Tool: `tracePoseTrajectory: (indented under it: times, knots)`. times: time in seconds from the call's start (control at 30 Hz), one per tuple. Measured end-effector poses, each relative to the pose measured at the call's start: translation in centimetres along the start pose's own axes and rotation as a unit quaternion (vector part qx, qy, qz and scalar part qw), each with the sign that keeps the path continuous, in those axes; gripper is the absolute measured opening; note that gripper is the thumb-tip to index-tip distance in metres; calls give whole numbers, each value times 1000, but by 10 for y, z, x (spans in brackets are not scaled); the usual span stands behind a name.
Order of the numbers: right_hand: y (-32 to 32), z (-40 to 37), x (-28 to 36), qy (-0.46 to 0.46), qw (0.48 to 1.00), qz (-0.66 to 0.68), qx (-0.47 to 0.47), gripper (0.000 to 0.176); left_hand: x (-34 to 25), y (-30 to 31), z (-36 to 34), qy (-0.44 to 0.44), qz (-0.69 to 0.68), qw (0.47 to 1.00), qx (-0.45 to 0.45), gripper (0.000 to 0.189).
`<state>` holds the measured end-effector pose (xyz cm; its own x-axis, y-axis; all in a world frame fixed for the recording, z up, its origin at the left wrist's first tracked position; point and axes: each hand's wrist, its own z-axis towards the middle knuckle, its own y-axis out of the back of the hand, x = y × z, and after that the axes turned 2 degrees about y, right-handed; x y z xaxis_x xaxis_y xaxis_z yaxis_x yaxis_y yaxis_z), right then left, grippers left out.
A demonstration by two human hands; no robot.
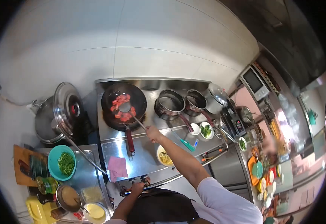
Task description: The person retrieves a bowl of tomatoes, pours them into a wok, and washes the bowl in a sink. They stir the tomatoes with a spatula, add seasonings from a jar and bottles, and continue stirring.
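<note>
My right hand (154, 134) is closed round the handle of a metal ladle (125, 107), whose head rests among red pieces of food (121, 100) in a black wok (136, 98). The wok's red handle (130, 142) points towards me, untouched. Low at the stove's front edge, my left hand (137, 188) is at the control knobs (145, 180); its fingers are too small to make out. Below my right forearm stands a bowl of yellow food (164, 156). A pink cloth (117, 167) lies left of it on the steel surface.
Two dark pots (170, 101) (196, 100) stand right of the wok. A green-handled tool (187, 145) lies in front. At left are a large steel pot (49, 121), its lid (68, 108), a teal bowl of greens (60, 162) and a cutting board (22, 153).
</note>
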<state>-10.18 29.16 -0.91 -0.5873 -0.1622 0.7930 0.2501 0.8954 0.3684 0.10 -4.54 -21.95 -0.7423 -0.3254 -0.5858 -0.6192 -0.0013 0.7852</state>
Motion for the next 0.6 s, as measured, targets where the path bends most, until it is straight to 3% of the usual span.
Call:
tracePoseTrajectory:
  times: [0.07, 0.17, 0.2, 0.27, 0.37, 0.47, 0.57, 0.6]
  knots:
    - [-4, -13, 27, 15, 996, -85, -38, 20, 0, 6, -4, 2, -5, 1000, 7, 19]
    - [21, -63, 69, -12, 994, -109, -14, 22, -14, 30, -1, 71, -14, 995, 73, 18]
    - [35, -64, 57, 35, 971, -233, -46, 24, -16, 28, 0, 78, -22, 993, 85, 19]
    - [53, -57, 36, 138, 871, -460, -106, 26, -12, 29, -1, 97, -35, 989, 105, 23]
    - [55, -34, 32, 82, 880, -449, -131, 27, -7, 33, -5, 93, -91, 980, 150, 31]
    - [40, 13, 5, 71, 942, -303, -127, 28, -3, 21, -13, 121, -98, 985, 71, 39]
    - [57, 26, -11, 83, 950, -299, -36, 29, -5, 24, -21, 155, -122, 980, -14, 40]
    - [64, 16, -7, 87, 940, -324, -69, 29, -9, 39, -24, 183, -183, 966, -19, 40]
